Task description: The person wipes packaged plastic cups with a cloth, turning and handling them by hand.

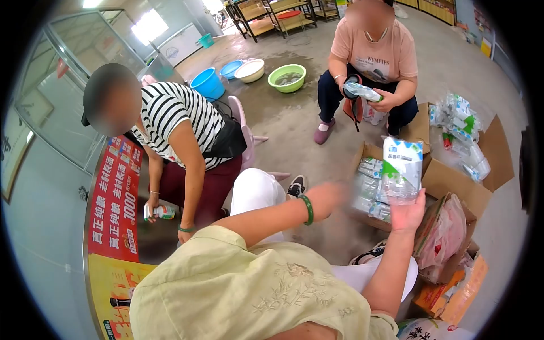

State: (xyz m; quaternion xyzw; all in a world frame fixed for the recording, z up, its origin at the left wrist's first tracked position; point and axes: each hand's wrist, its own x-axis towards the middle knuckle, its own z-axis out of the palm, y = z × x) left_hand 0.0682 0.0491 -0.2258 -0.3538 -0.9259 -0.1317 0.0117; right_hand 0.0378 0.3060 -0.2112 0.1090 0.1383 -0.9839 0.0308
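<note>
My right hand holds up a white, green and blue plastic-wrapped packet, its clear lower end resting against my palm and fingers. What is inside the packet I cannot make out. To the left of it, my left hand is smeared by motion, with a green bracelet on the wrist. Its fingers do not show clearly. Just beyond both hands stands an open cardboard box filled with several similar wrapped packets.
A co-worker opposite holds a similar packet. Another in stripes grips a spray bottle at left. Right: a larger open carton of packets and a box with a pink bag. Behind: blue and green basins.
</note>
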